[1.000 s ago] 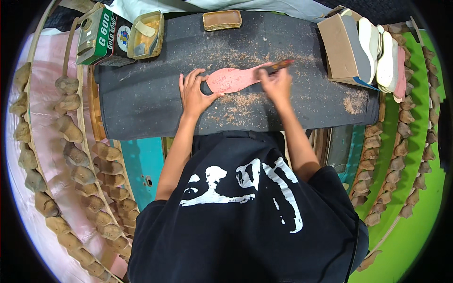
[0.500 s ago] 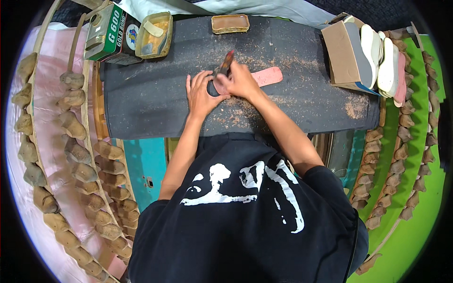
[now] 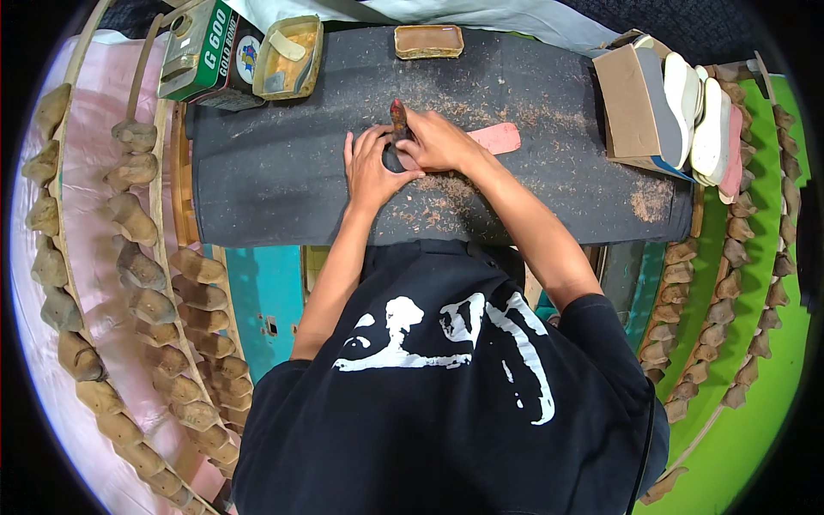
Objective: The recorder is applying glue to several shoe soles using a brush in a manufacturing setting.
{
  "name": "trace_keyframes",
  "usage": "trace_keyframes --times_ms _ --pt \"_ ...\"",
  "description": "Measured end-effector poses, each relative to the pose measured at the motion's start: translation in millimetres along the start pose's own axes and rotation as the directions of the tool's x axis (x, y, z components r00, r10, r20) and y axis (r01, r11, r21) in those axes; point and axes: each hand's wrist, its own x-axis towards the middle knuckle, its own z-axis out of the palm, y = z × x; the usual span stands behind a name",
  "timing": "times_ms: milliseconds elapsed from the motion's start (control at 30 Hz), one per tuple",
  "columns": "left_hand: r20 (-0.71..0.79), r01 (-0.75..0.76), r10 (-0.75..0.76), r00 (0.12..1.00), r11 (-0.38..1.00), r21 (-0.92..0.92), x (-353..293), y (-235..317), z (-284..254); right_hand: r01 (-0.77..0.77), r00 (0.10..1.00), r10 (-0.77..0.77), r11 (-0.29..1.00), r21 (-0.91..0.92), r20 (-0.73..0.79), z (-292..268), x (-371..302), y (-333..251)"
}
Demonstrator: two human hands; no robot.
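A pink shoe insole (image 3: 498, 138) lies on the dark cloth-covered table, its right end showing beyond my right hand (image 3: 436, 140). In that closed hand is a knife-like tool (image 3: 399, 120) with a dark brown handle and a red tip, held nearly upright. Its working end is hidden by the fingers. My left hand (image 3: 372, 172) curves around the insole's left end, thumb on the near side and fingers on the far side, holding it against the table. Both hands are close together, and the tool sits between them.
Brown shavings (image 3: 446, 202) litter the table (image 3: 275, 189). A green-and-white metal can (image 3: 206, 56) and a tub with scraps (image 3: 311, 73) stand back left; a shallow brown dish (image 3: 429, 53) is at the back. A cardboard box of soles (image 3: 631, 107) occupies the right. Racks of wooden shoe lasts flank both sides.
The red-tipped tool has tilted left and come a little nearer, moving with my right hand. The left hand keeps its place on the insole. The whole view has shifted slightly.
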Motion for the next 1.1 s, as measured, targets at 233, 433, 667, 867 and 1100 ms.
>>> trace_keyframes --times_ms 233,433,667,867,1100 --pt "0.005 0.000 -0.001 1.000 1.000 0.007 -0.6 -1.5 3.3 0.021 0.998 -0.021 1.000 0.010 0.058 -7.0 4.9 -1.8" --pt "-0.024 0.003 -0.003 1.000 1.000 0.001 -0.8 -2.0 3.1 0.030 0.983 -0.028 0.999 -0.011 0.184 -10.4 4.0 -7.5" --pt "0.009 0.019 -0.019 1.000 1.000 -0.013 1.8 2.0 -0.4 -0.034 0.988 0.036 0.999 -0.018 0.151 -5.1 2.5 4.7" --pt "0.022 0.019 -0.019 1.000 1.000 0.005 0.6 1.2 1.5 0.015 0.983 -0.005 0.998 -0.054 0.184 -12.0 7.9 2.5" --pt "0.050 0.075 -0.075 0.996 0.997 0.017 1.7 3.8 1.2 -0.109 0.993 0.109 0.994 -0.008 -0.055 -6.2 6.2 -0.8"
